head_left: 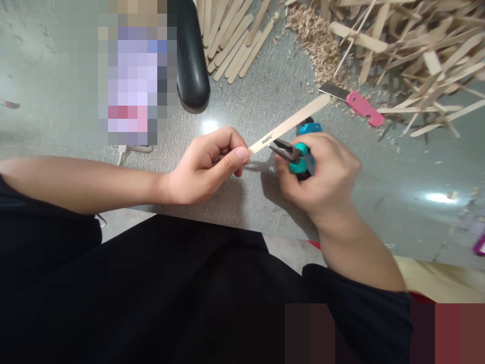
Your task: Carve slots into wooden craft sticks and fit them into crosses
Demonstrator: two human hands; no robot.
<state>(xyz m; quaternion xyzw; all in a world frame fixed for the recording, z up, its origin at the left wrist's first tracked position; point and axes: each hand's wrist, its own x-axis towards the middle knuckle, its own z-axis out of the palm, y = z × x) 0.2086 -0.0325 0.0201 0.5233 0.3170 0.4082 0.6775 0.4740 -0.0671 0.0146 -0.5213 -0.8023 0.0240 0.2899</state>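
Observation:
Between thumb and fingers, my left hand (214, 164) pinches one end of a wooden craft stick (299, 120), which slants up to the right. A small slot is cut in the stick near that end. My right hand (326, 174) is wrapped round pliers (299, 161) with teal and black handles. Their dark jaws lie at the stick's lower edge, close to the slot; whether they touch it I cannot tell. Past the stick's far end lies a pink-handled folding knife (364, 107) with its blade out. A blue object (309, 128) shows partly behind my right hand.
Loose craft sticks (231, 45) lie at the top middle, beside a long black case (192, 55). Wood shavings (318, 45) and a large heap of sticks (428, 45) cover the upper right. A blurred-out phone-like item (132, 86) with a cable lies at left.

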